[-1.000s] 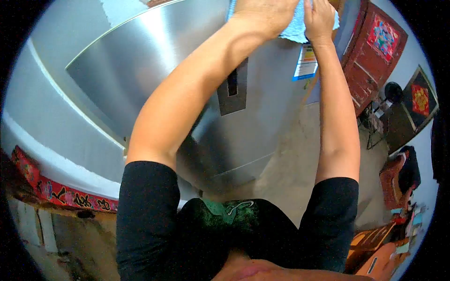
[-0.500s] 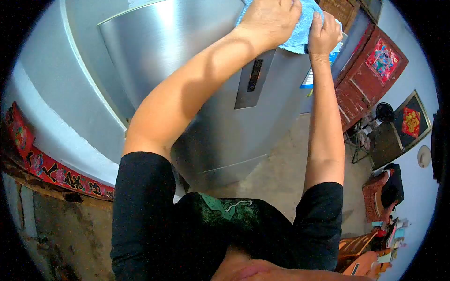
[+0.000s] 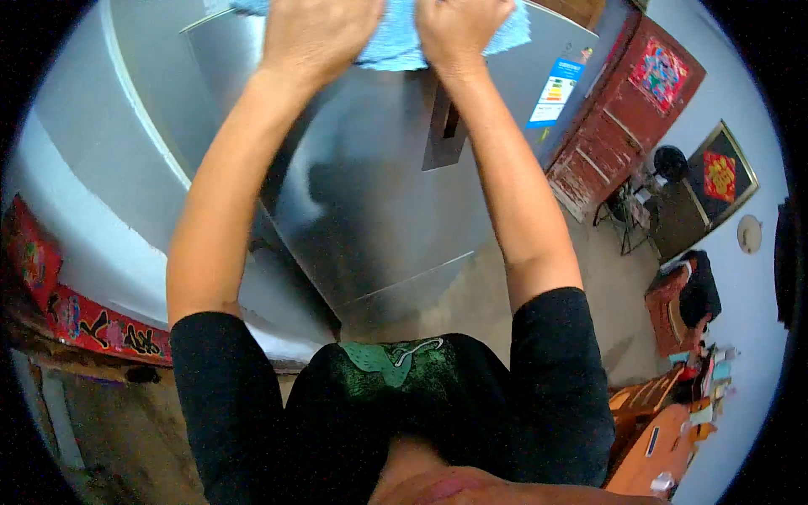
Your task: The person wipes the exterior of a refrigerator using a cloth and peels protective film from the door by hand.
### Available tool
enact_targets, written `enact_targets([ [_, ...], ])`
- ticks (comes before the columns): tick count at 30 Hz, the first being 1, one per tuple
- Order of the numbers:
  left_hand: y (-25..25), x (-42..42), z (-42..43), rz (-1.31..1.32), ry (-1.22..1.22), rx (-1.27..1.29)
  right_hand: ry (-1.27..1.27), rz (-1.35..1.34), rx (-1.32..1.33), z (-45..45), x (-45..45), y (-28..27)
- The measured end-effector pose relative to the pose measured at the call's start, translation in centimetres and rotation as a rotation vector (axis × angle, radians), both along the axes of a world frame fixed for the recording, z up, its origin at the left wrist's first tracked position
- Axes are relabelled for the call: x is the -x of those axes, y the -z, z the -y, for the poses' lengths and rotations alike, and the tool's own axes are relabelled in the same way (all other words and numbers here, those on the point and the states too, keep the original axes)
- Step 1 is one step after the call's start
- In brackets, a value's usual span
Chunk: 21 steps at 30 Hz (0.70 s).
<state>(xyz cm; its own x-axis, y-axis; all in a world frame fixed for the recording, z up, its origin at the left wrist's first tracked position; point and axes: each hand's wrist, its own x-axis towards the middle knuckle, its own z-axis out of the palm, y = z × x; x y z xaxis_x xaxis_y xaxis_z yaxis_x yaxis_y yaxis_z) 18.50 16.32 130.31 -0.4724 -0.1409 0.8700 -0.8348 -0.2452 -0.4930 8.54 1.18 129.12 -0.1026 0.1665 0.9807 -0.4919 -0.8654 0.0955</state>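
Note:
A light blue cloth (image 3: 396, 40) lies against the upper front of a silver refrigerator (image 3: 379, 194), cut off by the top of the view. My left hand (image 3: 324, 34) presses on the cloth's left part with curled fingers, its fingertips hidden. My right hand (image 3: 461, 32) grips the right part, fingers bent into the fabric. Below my right wrist is the refrigerator's dark, narrow panel (image 3: 446, 130). An energy label (image 3: 556, 93) with a blue border shows on the door to the right of my right hand.
A pale wall (image 3: 93, 168) runs close on the left, with a red paper banner (image 3: 105, 328) low down. To the right are a worn red door (image 3: 623, 118), a black fan (image 3: 671, 163), a wicker chair (image 3: 669, 307) and an orange-brown table (image 3: 652, 454).
Both hands and the cloth have moved left across the refrigerator front. The energy label, partly covered before, now shows in full. The view has shifted slightly.

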Motion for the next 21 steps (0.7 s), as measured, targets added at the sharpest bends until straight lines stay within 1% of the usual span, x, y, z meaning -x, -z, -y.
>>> enact_targets([
  [2,0.2,-0.8,-1.3,-0.012,0.001,0.009,-0.058,0.024,0.051,-2.0,-1.1,-0.1],
  [4,0.5,-1.6,-2.3,-0.026,-0.004,0.018,-0.118,-0.009,0.018,-4.0,-1.7,-0.3],
  [6,0.7,-2.4,-3.3,-0.040,-0.072,0.055,-0.135,0.001,0.033,-5.5,-2.7,-0.3],
  [9,0.9,-4.0,-4.9,-0.074,-0.116,0.028,-0.136,0.012,0.061,-7.4,-4.1,-0.5],
  [12,1.1,-5.3,-6.1,-0.035,-0.168,0.071,-0.185,0.011,0.065,-9.0,-5.2,-0.5],
  [13,1.4,-7.3,-5.8,-0.208,-0.264,-0.015,-0.182,0.013,0.060,-9.3,-5.5,-0.5],
  [14,1.5,-7.1,-5.7,-0.204,-0.263,-0.019,-0.211,0.034,0.084,-9.5,-5.7,-0.6],
  [16,1.5,-6.8,-5.6,-0.102,-0.312,0.111,-0.237,0.069,0.108,-9.5,-5.7,-0.6],
  [20,1.5,-5.5,-4.7,-0.118,-0.299,0.087,-0.317,0.036,0.169,-8.2,-5.3,-0.7],
  [21,1.5,-5.5,-4.3,-0.109,-0.317,0.119,-0.340,0.030,0.195,-7.8,-5.2,-0.9],
])
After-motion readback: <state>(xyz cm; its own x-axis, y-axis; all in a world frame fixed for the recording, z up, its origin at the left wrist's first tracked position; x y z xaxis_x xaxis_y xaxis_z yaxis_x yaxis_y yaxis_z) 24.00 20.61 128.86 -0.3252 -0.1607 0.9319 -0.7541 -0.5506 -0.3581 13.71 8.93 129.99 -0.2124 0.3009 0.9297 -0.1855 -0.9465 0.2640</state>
